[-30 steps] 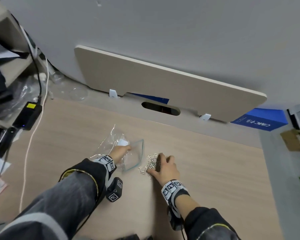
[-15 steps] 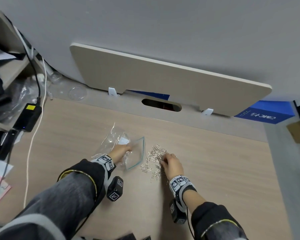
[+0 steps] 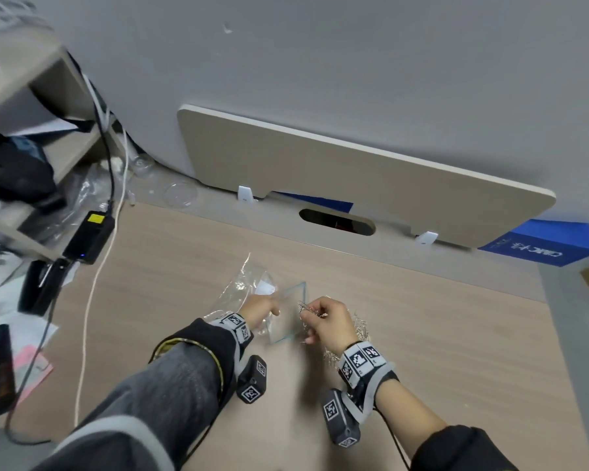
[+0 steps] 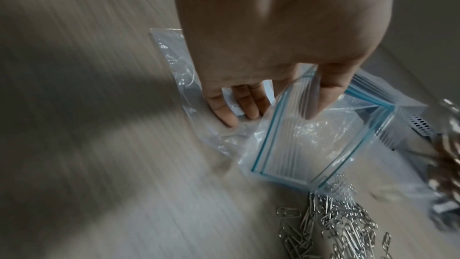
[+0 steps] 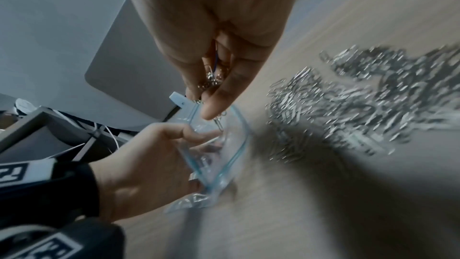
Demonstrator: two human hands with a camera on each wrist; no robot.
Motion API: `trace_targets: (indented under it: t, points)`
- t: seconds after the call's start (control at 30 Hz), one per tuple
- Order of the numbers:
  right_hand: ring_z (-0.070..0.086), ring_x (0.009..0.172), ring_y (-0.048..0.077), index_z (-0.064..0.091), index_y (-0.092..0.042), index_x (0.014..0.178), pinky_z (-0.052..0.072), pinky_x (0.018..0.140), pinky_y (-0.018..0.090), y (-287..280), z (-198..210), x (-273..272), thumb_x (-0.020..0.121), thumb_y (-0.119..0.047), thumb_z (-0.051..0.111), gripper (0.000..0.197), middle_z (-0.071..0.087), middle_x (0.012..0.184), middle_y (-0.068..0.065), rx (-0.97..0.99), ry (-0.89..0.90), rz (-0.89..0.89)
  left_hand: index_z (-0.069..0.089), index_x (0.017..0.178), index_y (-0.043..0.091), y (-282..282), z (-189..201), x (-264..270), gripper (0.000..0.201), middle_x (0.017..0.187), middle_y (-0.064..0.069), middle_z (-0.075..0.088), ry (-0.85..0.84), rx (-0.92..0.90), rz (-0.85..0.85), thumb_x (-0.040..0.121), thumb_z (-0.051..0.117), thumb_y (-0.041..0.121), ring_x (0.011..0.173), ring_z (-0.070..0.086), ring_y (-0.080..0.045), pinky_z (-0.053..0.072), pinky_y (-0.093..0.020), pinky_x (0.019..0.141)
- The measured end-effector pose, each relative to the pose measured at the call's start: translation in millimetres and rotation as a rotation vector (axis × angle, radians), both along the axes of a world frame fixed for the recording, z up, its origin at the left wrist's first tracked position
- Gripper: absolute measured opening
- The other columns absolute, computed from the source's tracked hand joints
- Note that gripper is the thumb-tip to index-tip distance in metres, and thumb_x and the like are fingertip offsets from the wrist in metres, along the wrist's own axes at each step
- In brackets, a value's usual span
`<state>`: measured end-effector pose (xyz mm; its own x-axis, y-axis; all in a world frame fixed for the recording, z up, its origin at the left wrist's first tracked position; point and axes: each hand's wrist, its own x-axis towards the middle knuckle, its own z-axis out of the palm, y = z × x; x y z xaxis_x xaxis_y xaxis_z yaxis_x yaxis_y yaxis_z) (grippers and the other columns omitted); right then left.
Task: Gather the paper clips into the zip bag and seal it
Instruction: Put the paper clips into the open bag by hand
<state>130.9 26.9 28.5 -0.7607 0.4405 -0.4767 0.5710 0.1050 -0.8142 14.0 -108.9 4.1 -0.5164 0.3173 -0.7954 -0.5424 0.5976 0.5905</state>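
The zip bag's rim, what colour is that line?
Light blue, running round the open mouth of the clear zip bag; the left wrist view shows it best.

Zip bag [image 5: 219,157]: clear, blue-edged mouth open, gripped by left hand [image 5: 149,164]. Right hand [image 5: 214,62]: above the bag's mouth, pinching several paper clips [image 5: 211,80]. Loose clip pile [image 5: 361,101]: on counter [image 5: 323,214], right of bag.

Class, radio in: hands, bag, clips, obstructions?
Left hand holds clear blue-rimmed zip bag open. Right hand pinches silver paper clips at mouth. Loose clip pile remains. Nothing blocking.
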Motion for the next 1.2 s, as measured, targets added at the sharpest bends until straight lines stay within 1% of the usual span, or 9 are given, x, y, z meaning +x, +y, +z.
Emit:
trace_targets:
  t: [0.13, 0.27, 0.33, 0.5, 0.6, 0.9, 0.97, 1.1, 1.2]
  points:
    - [0.06, 0.043, 0.021, 0.057, -0.009, 0.073, 0.055, 0.05, 0.039, -25.0, -5.6, -21.4, 0.084, -0.01, 0.068, 0.016, 0.06, 0.06, 0.01, 0.082, -0.04, 0.031, 0.065, 0.108, 0.023, -1.2, -7.1, -2.0, 0.069, 0.062, -0.002, 0.036, 0.003, 0.044, -0.018, 0.043, 0.047, 0.009, 0.054, 0.033, -0.014, 0.026, -0.022, 0.047]
    - [0.065, 0.08, 0.021, 0.071, -0.008, 0.092, 0.054, 0.082, 0.033, -29.5, -10.6, -26.6, 0.083, -0.011, 0.067, 0.011, 0.072, 0.09, 0.008, 0.217, -0.071, 0.128, 0.065, 0.088, 0.016, -1.1, -15.8, -4.1, 0.054, 0.065, -0.005, 0.041, -0.027, 0.029, 0.031, 0.039, 0.044, 0.005, 0.054, 0.036, -0.015, 0.027, -0.021, 0.048]
    - [0.063, 0.082, 0.018, 0.071, -0.008, 0.101, 0.053, 0.085, 0.03, -25.3, -9.6, -23.5, 0.085, -0.009, 0.062, 0.018, 0.07, 0.093, 0.006, 0.188, -0.074, 0.148, 0.066, 0.106, 0.021, -1.1, -19.3, -4.8, 0.07, 0.071, -0.006, 0.043, -0.033, 0.028, 0.055, 0.04, 0.045, 0.005, 0.054, 0.036, -0.014, 0.027, -0.021, 0.047]
    - [0.068, 0.072, 0.025, 0.067, -0.03, 0.08, 0.057, 0.075, 0.04, -0.4, -9.3, -9.3, 0.077, -0.016, 0.053, 0.021, 0.072, 0.079, -0.001, 0.22, -0.017, 0.009, 0.062, 0.12, 0.007, 2.6, -5.4, -3.8, 0.057, 0.09, -0.002, 0.054, -0.015, 0.009, 0.0, 0.072, 0.042, -0.013, 0.06, 0.036, -0.012, 0.028, -0.021, 0.049]
    - [0.065, 0.09, 0.027, 0.066, -0.024, 0.097, 0.052, 0.081, 0.034, 20.8, -10.9, -0.8, 0.081, -0.014, 0.052, 0.024, 0.07, 0.094, 0.003, 0.384, -0.131, -0.024, 0.061, 0.119, 0.019, 4.8, -6.7, -6.0, 0.06, 0.105, 0.005, 0.056, -0.032, -0.015, -0.021, 0.073, 0.039, -0.013, 0.059, 0.036, -0.011, 0.029, -0.019, 0.043]
    - [0.019, 0.139, 0.038, 0.017, -0.038, 0.145, 0.032, 0.11, 0.051, 19.9, -34.1, 13.4, 0.063, -0.072, 0.065, 0.102, 0.011, 0.155, 0.007, 0.687, -0.464, 0.524, 0.051, 0.137, 0.02, 6.1, -14.5, -8.0, 0.07, 0.114, -0.001, 0.063, 0.008, 0.014, -0.027, 0.074, 0.04, -0.01, 0.051, 0.03, -0.011, 0.025, -0.019, 0.041]
    - [0.002, 0.144, 0.041, 0.007, -0.038, 0.148, 0.02, 0.114, 0.056, 12.4, -40.4, 13.9, 0.06, -0.074, 0.066, 0.112, -0.005, 0.159, 0.005, 0.68, -0.499, 0.619, 0.046, 0.14, 0.022, 6.8, -15.3, -7.8, 0.072, 0.091, -0.005, 0.063, 0.017, 0.016, -0.043, 0.076, 0.04, -0.01, 0.052, 0.03, -0.012, 0.026, -0.018, 0.039]
    - [0.017, 0.14, 0.041, 0.023, -0.03, 0.146, 0.032, 0.109, 0.05, 5.5, -42.7, 16.1, 0.073, -0.058, 0.068, 0.09, 0.012, 0.157, 0.01, 0.796, -0.422, 0.625, 0.046, 0.139, 0.027, 7.8, -15.4, -8.4, 0.073, 0.068, 0.002, 0.047, 0.012, -0.008, -0.036, 0.075, 0.04, -0.008, 0.052, 0.032, -0.012, 0.028, -0.019, 0.041]
    - [0.04, 0.122, 0.034, 0.052, -0.02, 0.127, 0.049, 0.089, 0.041, 7.3, -44.3, 18.1, 0.083, -0.034, 0.066, 0.048, 0.042, 0.138, 0.008, 0.835, -0.296, 0.565, 0.045, 0.141, 0.026, 7.6, -11.5, -7.3, 0.073, 0.079, -0.006, 0.056, 0.018, 0.004, -0.045, 0.076, 0.04, -0.008, 0.052, 0.032, -0.011, 0.028, -0.018, 0.04]
